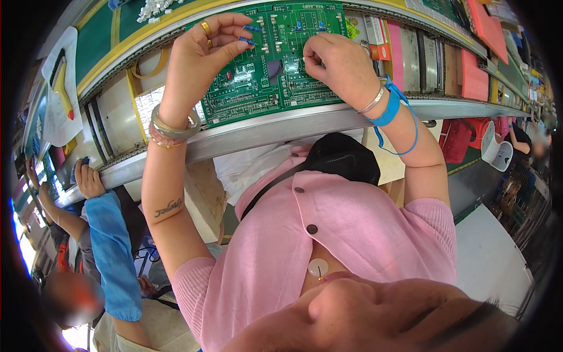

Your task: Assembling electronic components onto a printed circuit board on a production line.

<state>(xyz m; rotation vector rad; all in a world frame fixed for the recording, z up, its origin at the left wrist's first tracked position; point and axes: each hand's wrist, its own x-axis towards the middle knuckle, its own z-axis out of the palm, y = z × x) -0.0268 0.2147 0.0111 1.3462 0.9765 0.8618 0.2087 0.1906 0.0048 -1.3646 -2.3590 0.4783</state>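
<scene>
A green circuit board (246, 104) lies in front of me across metal rails. My left hand (199, 61) is over its left part, with thumb and fingers closed on small blue components with wire leads (247, 41) that look like resistors. Over the right part of the board is my right hand (345, 66), its fingers curled into a pinch. Whether anything sits between those fingertips is hidden. Two small blue parts (299, 26) stand on the board near its far edge, just beyond my right hand. A dark round part (274, 69) shows between the hands.
A metal rail (258, 138) runs along the near side of the board. White small parts (155, 8) lie at the far left, near a yellow-handled tool (61, 91) on a white sheet. Red-pink foam pieces (474, 73) stand at right. A co-worker's blue sleeve (111, 246) is at left.
</scene>
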